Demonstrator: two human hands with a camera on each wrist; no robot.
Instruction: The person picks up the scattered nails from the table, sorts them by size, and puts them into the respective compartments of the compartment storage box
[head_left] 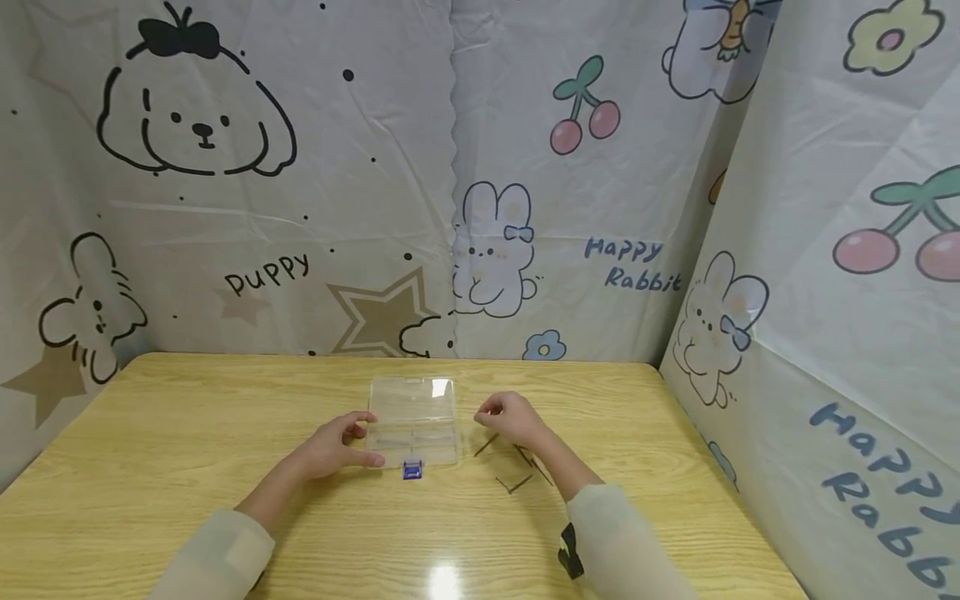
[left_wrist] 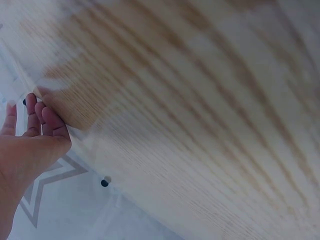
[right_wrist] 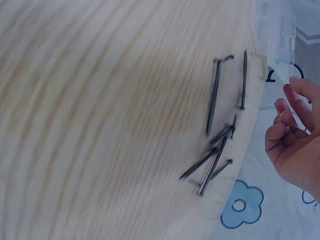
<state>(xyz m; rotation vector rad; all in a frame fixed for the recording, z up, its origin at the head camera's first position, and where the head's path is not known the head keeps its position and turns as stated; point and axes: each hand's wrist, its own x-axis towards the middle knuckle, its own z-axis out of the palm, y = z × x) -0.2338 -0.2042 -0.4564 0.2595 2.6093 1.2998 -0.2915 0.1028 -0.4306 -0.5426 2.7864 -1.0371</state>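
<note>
A clear plastic box (head_left: 412, 437) with inner dividers stands on the table, its lid (head_left: 408, 398) raised at the back and a blue latch (head_left: 412, 469) in front. My left hand (head_left: 341, 443) holds its left side, thumb at the front corner and index finger farther back. The left wrist view shows that hand (left_wrist: 37, 132) at the frame's edge. Just right of the box is my right hand (head_left: 512, 417), above the table with thumb and index fingertips together. The right wrist view shows this hand (right_wrist: 297, 125) too; whether anything thin is between its fingertips is unclear.
Several dark metal nails (right_wrist: 214, 97) lie loose on the table, some crossing each other, below and beside my right hand. The wooden table (head_left: 225, 400) ends at a patterned cloth (head_left: 360, 208) behind, and another cloth side (head_left: 825, 350) rises at the right.
</note>
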